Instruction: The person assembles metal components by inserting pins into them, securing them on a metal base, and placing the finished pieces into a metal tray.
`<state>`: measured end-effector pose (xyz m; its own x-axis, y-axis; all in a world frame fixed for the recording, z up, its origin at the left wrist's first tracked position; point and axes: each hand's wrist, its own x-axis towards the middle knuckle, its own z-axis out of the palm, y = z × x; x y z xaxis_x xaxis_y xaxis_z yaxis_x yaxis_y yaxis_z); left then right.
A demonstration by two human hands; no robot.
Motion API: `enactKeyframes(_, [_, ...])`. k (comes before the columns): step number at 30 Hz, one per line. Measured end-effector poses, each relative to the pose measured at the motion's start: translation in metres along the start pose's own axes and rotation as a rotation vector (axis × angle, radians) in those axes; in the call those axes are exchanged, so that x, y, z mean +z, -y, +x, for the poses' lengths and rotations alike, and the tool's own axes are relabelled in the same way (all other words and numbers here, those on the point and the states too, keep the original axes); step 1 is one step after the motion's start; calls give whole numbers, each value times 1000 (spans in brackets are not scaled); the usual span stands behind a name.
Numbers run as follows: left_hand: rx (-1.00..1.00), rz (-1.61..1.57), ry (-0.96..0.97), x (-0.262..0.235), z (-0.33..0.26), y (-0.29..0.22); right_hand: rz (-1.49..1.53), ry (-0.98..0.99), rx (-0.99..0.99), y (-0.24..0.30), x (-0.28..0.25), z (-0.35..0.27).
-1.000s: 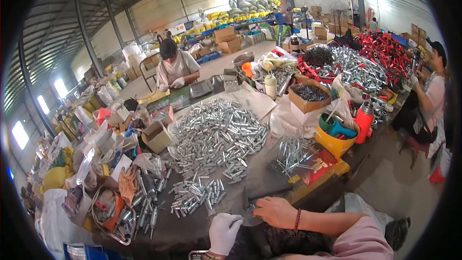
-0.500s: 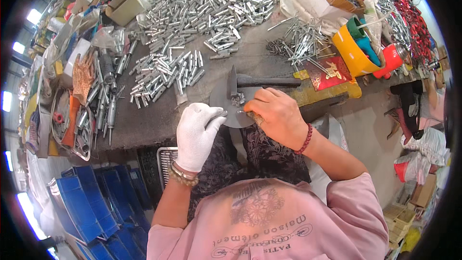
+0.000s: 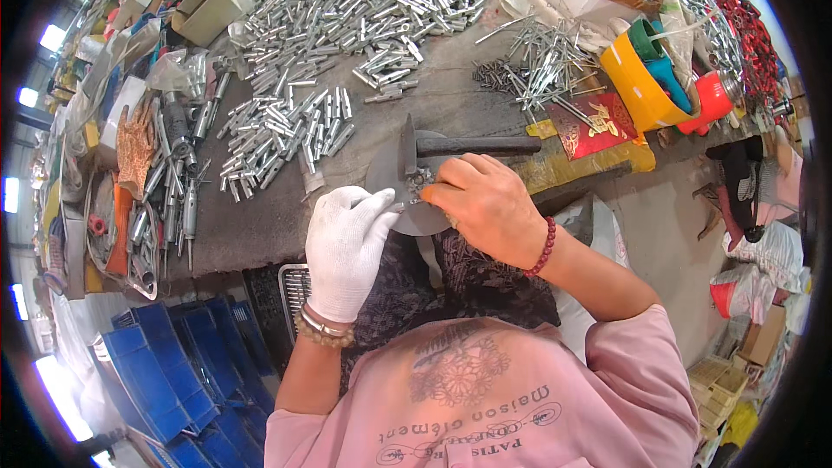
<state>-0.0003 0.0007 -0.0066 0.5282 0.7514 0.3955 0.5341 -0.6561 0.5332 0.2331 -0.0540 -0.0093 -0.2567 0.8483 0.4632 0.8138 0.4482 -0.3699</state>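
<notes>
My left hand [image 3: 347,251], in a white knitted glove, is closed in a pinch on a small silvery metal piece [image 3: 398,206]. Bare, with its fingers pinched together, my right hand [image 3: 492,212] meets it from the other side; a tiny shiny bit shows at its fingertips, too small to name. Both hands are over the near part of a round grey metal disc [image 3: 381,175] at the bench edge. A hammer [image 3: 472,146] lies across the disc's far side, handle to the right. Beside its head sits a little heap of small metal parts [image 3: 421,178].
Beyond the hands spreads a large pile of silvery metal tubes [image 3: 347,9], with a smaller group [image 3: 286,134] nearer. Long pins [image 3: 555,69], a red paper packet [image 3: 594,126] and a yellow container [image 3: 641,82] are right. Tools [image 3: 186,182] crowd the left; blue bins [image 3: 160,364] stand below.
My hands have come closer together over the disc, and the piece in my left hand now nearly meets my right fingertips. The whole view has shifted slightly.
</notes>
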Motion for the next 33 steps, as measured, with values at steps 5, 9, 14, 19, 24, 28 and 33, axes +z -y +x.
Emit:
enactKeyframes(5, [0, -65, -9, 3, -1, 5, 21, -29, 3, -4, 4, -1])
enactKeyframes(9, [9, 15, 8, 5, 1, 5, 63, -41, 7, -4, 6, -2])
enactKeyframes(14, [8, -13, -35, 7, -2, 9, 79, -48, 0, -3, 8, 0])
enactKeyframes(19, [18, -65, -8, 6, -3, 12, 58, -33, -10, -2, 8, 2])
enactKeyframes(24, [-6, -112, -44, 8, -6, 11, 39, 11, -23, -1, 7, 3])
enactKeyframes(28, [-46, -145, -22, 6, -4, 8, 34, 41, -24, 0, 5, 5])
enactKeyframes(33, [-61, -215, -9, 9, -1, 6, 12, -17, -55, 0, 11, 3])
